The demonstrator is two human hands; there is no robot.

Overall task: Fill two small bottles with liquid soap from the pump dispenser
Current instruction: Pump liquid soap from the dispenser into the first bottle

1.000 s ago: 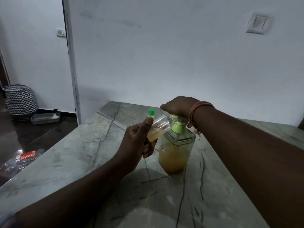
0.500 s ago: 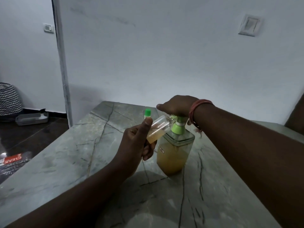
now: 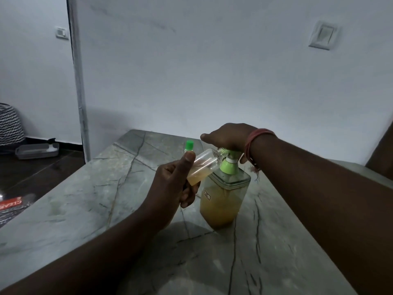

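A square clear pump dispenser (image 3: pixel 223 201) holding amber soap stands mid-table, with a green collar below its pump head. My right hand (image 3: pixel 228 138) lies palm-down on top of the pump head, which it hides. My left hand (image 3: pixel 173 184) grips a small clear bottle (image 3: pixel 203 165), tilted with its open mouth up against the pump nozzle. Amber soap fills the lower part of this bottle. Behind my left thumb a second small bottle with a green cap (image 3: pixel 189 145) stands on the table; only its top shows.
The grey marble table (image 3: pixel 106 201) reaches to the white wall behind. On the dark floor at left lie a grey tray (image 3: pixel 37 150), a zigzag-patterned basket (image 3: pixel 10 124) and a red-labelled packet (image 3: pixel 12 205). A wall switch (image 3: pixel 323 37) is up right.
The view has shifted slightly. Both hands keep their places on the small bottle and the pump head.
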